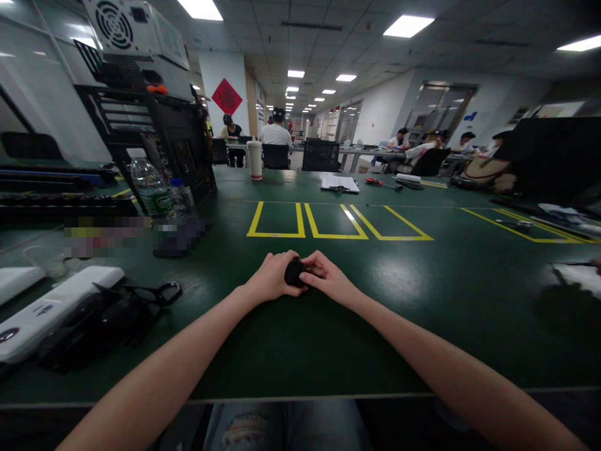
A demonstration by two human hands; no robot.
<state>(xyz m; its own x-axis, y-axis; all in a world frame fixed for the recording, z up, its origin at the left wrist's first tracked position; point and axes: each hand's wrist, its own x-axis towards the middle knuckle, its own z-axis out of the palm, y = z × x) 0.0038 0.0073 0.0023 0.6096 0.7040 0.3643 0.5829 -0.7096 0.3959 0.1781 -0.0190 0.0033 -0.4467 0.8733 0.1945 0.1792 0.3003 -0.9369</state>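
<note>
Table: dark green bench top (422,351); bears the middle yellow taped outline (339,237), taken as landmark.
Computer case: black open frame (183,144), standing to the left of the landmark, well apart.
Clipboard: holds white sheets (339,183); lies flat, just beyond the landmark's far side.
Bottle: clear plastic, upright (149,181); left of the landmark, well apart, beside the case.
Left hand: on the near side of the landmark, toward its left (275,275). Partly closed; thumb below and fingers above curve round the small item from its left.
Right hand: on the near side of the landmark, roughly in line with it (331,279). Nearly closed; thumb and bent fingers meet the item's right edge and appear to pinch it.
Glasses: dark-rimmed (159,293); left of the landmark and nearer the person.
Black object: small, dark (293,272); on the near side of the landmark, a little left, between the two hands. Lies right of the left palm, left of the right fingertips. Neither hand is nearer, both touching; the left covers more. Long axis and contact with the bench: cannot be told, fingers hide them.
</note>
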